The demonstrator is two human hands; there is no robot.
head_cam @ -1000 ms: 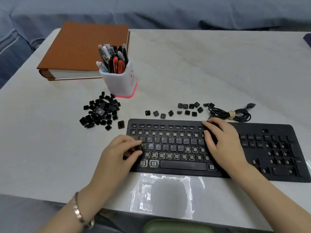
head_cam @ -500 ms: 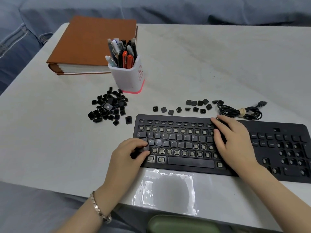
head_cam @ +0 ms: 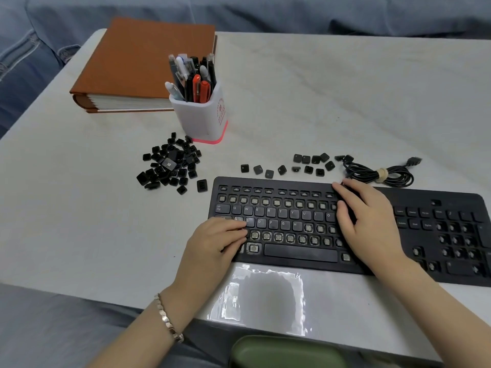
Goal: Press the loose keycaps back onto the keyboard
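**Black keyboard part refitted, both hands on it**

Nearest the person, below both wrists, one green rounded thing (head_cam: 284, 351) pokes over the table (head_cam: 345, 102) edge, and one clear plastic sheet (head_cam: 265, 296) lies flat between the forearms. One bracelet (head_cam: 167, 318) circles the left wrist.

The left hand (head_cam: 212, 251) sits at the left end of the one keyboard (head_cam: 438, 200). Its fingers are bent and their tips bear down on the row under A and S, probably seating a cap there. Whether a cap lies beneath them I cannot tell. The right hand (head_cam: 369, 224) lies flat with straight fingers over the right end of the letter block. It holds nothing and is likely pinning the board so it does not slide under the push.

Between the two hands the Tab-to-O row, A to H and the space bar are fitted. The number row and the lowest letter row show bare sockets, so much remains.

Just beyond the hands a loose row of roughly fourteen keycaps (head_cam: 282, 170) waits, probably laid out for easy picking. Beyond and left of the left hand is one pile of keycaps (head_cam: 170, 166), too many to count. Past the right fingertips lies one coiled cable (head_cam: 380, 175), tied so it stays clear.

Farther off stand one pen cup (head_cam: 204, 120) and one brown book (head_cam: 143, 62)
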